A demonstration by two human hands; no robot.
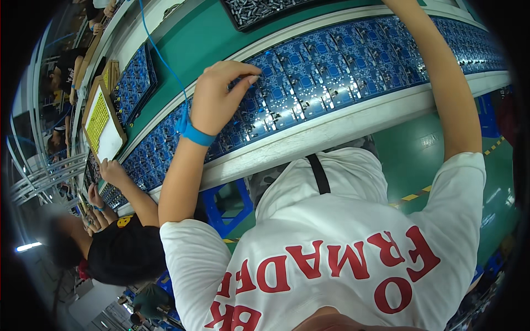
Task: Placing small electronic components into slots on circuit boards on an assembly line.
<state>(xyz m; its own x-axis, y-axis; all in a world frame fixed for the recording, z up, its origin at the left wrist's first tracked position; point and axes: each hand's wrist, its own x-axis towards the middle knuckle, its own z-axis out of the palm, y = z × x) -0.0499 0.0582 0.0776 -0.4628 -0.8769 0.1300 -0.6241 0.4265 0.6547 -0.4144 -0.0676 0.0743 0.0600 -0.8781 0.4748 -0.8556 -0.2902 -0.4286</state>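
Observation:
My left hand hovers over a row of blue circuit boards laid along a conveyor line. Its thumb and index finger are brought together in a pinch; anything between the tips is too small to make out. A blue wrist strap with a blue cord circles that wrist. My right forearm reaches across the boards to the top edge of the picture. The right hand itself lies beyond that edge, near a black tray of small silvery cylindrical parts.
A pale rail borders the line on my side. At the left stand stacked blue boards and a box with yellow parts. Close on my left, a co-worker's hand reaches to the line. A blue stool stands below.

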